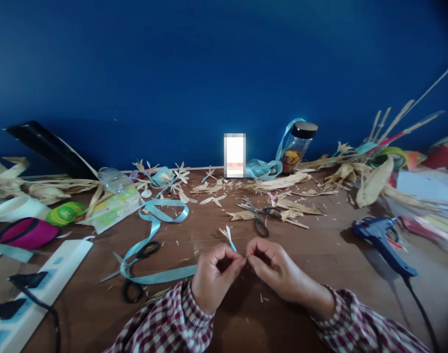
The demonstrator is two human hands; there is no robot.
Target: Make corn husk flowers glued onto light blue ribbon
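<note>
— What sits closest to the camera?

— Two forearms in red-and-white checked sleeves (172,323). The left hand (212,279) and right hand (279,274) meet fingertip to fingertip low in the middle of the view.

— Are they open or closed?

— Both are curled tight. The left hand's thumb and forefinger are pinched on a small straw-coloured husk flower on a thin blue stem (229,236), which sticks up just above the hands. The right hand's thumb and forefinger are pinched too, pressed against the left's at the stem's foot. I cannot tell whether they grip it.

— And around them, biggest first?

— A brown wooden table (319,264) stands against a dark blue wall (209,63). A long white power strip (58,269) lies at the left edge, and a blue glue gun (382,240) lies well off to the right. A light blue satin ribbon (154,230) loops left of the hands, over black-handled scissors (147,249). A second pair of dark scissors (261,219) lies just beyond the hands among dry husk strips (283,182). A glass jar with a black lid (297,144) stands near the wall.
</note>
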